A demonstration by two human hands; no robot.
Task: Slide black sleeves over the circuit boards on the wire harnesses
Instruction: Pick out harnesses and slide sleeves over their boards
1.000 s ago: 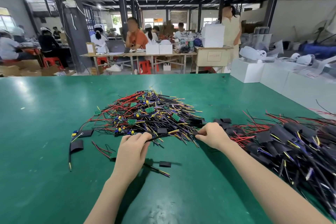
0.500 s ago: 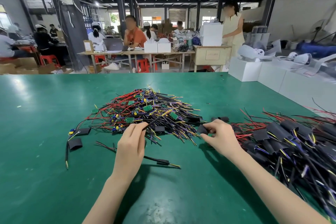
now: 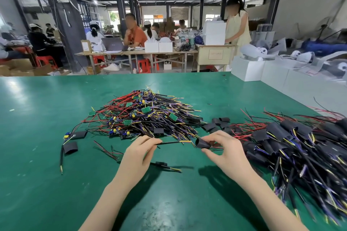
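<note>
We sit at a wide green desk (image 3: 47,184) with a glossy, lightly scuffed top that reflects the overhead light on its left part. Our left hand (image 3: 138,153) pinches a black harness (image 3: 170,142) between thumb and fingers, its yellow-tipped end pointing right. Our right hand (image 3: 223,149) pinches a black sleeve (image 3: 202,143) by thumb and forefinger, its mouth just beside that wire end and not yet on it. Both are held above the desk near its middle.

Behind our hands lies a pile of bare harnesses (image 3: 146,116) with small green boards among red, black and yellow wires. Loose sleeves (image 3: 216,124) lie to its right, and two more (image 3: 70,147) at the left. A sleeved pile (image 3: 300,148) covers the desk's right side, blurred at the near edge. One more harness (image 3: 165,166) lies under our left wrist.

Beyond the far edge is a workshop with dark steel beams and posts (image 3: 119,5). People sit at long tables (image 3: 135,53) on red stools (image 3: 143,64), with a laptop (image 3: 112,44) and white boxes (image 3: 158,47) on the tables. One person (image 3: 238,28) stands at a beige cabinet (image 3: 214,55). White cartons (image 3: 247,70) line the right of our desk.
</note>
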